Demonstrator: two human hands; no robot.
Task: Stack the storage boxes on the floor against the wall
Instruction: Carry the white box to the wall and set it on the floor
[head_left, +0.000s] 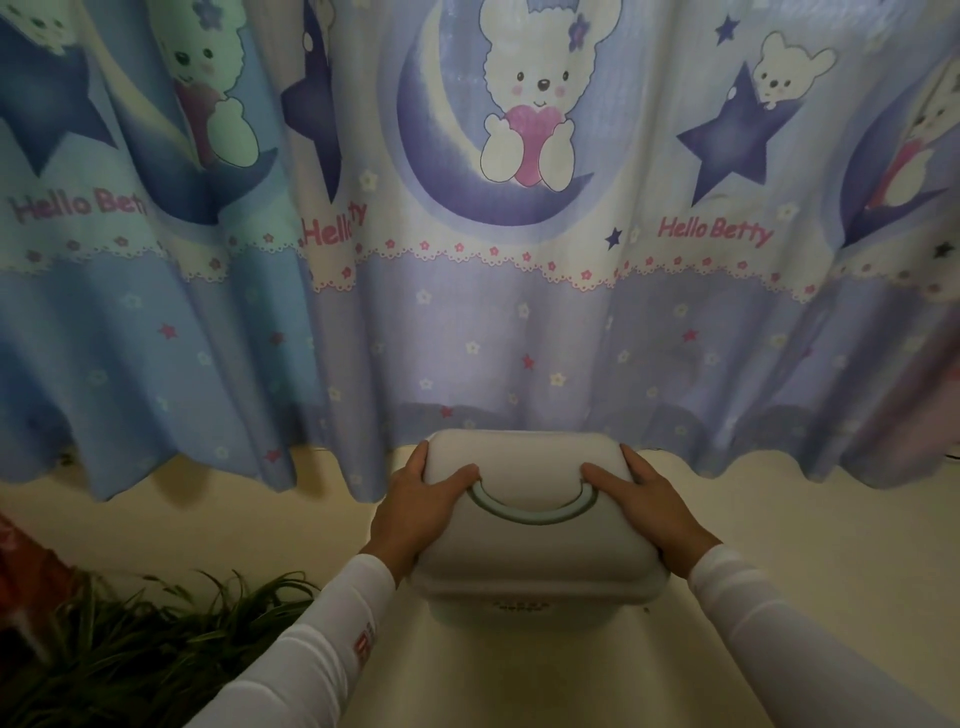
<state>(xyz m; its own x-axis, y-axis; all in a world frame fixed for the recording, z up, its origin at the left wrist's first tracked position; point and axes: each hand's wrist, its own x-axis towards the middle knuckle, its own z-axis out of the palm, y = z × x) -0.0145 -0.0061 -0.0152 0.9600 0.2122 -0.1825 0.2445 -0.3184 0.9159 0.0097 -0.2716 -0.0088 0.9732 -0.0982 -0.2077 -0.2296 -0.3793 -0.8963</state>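
Nearest to the camera are two white sleeves, the left sleeve (322, 639) and the right sleeve (779, 618), both reaching forward. At the lower left, beside the left sleeve, there is a dark green plant (130, 649) with long thin leaves, and at the left edge something red that I cannot identify.

Between the two arms is the box (530, 561), white on top with rounded corners and a pale green lower part. A curved pale green handle (532, 512) lies flat on its lid (524, 457). The left hand (415, 504) grasps the left side of the lid: the thumb lies on top, next to the end of the handle, and the fingers bend around the far left corner. The right hand (649, 501) grasps the right side in the same way, thumb on top and fingers along the edge. On the near edge there is small print, too small to read.

The box is over the cream floor (779, 519); I cannot tell if it touches it. The far side of the box is just at the bottom hem of a blue curtain (519, 338) with white bunnies, moons, stars and the words "Hello Betty".
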